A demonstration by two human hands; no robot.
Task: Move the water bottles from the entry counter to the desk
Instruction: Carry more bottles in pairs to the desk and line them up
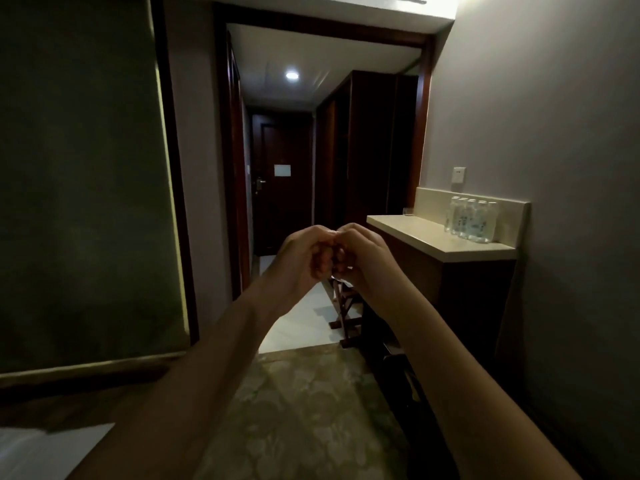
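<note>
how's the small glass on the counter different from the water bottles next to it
The glass is short, while the water bottles stand much taller. The glass stands alone at the far end of the counter; the bottles are bunched in a tight row nearer the camera. The bottles carry caps and pale labels; the glass is open and plain. Both are clear, upright and close to the back ledge.

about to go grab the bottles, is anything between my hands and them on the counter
Nothing visible blocks the way. The water bottles stand in a cluster at the back of the counter, ahead and to the right of both fists, left hand and right hand. A small glass sits apart, at the far end.
</note>
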